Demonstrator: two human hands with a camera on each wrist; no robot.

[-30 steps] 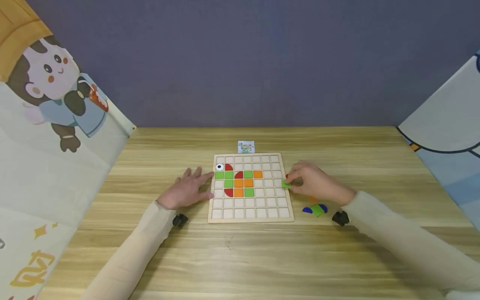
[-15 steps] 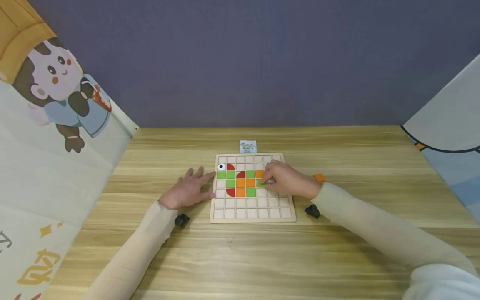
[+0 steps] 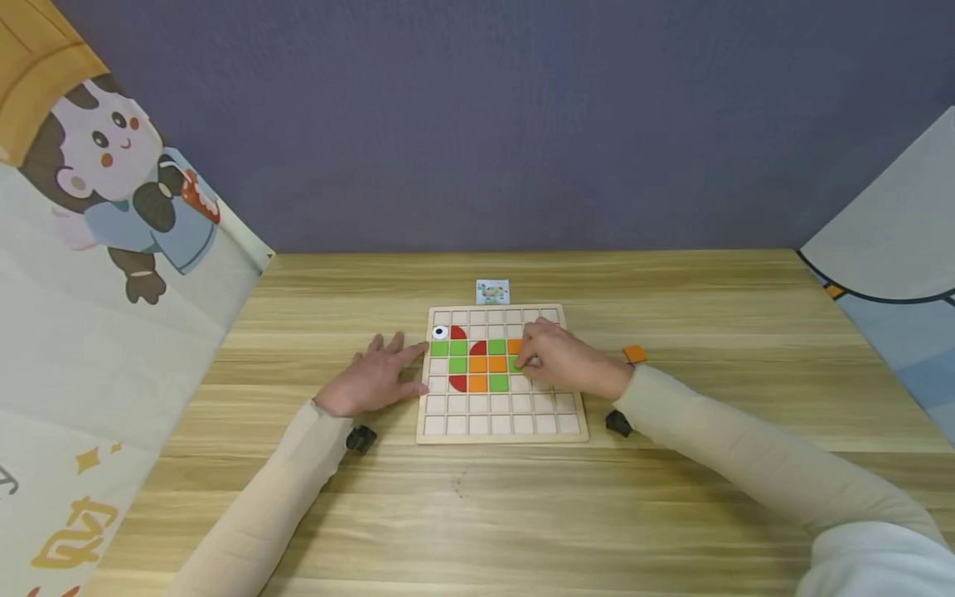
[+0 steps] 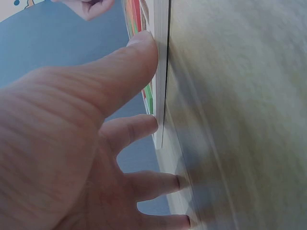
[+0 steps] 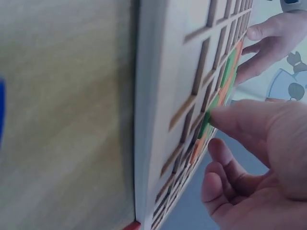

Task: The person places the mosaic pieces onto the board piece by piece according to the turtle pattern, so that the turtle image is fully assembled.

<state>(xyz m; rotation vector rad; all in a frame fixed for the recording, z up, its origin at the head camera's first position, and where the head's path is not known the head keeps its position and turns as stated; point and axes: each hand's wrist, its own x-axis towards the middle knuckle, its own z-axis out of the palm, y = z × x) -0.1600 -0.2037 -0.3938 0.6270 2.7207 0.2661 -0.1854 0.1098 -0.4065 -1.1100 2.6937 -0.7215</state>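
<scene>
A wooden grid board (image 3: 533,424) carries green, orange and red tiles and a round eye tile (image 3: 440,332). My right hand (image 3: 563,358) is over its right half, pinching a green square tile (image 5: 205,124) at a cell right of the orange tiles (image 3: 487,365). In the right wrist view the thumb is on this tile, and the other fingers are curled. At the board's left edge rests my left hand (image 3: 371,377), fingers spread; its thumb and index finger touch the rim in the left wrist view.
A small picture card (image 3: 492,292) lies just behind the board. Right of the board, by the right sleeve, is a loose orange square tile (image 3: 635,354). Near the board's edge, a red piece (image 5: 133,225) and a blue piece (image 5: 1,112) show in the right wrist view.
My right hand has moved left from beside the board, bringing the green square tile to a cell under the rightmost orange tile. The left hand has stayed at the board's edge.
</scene>
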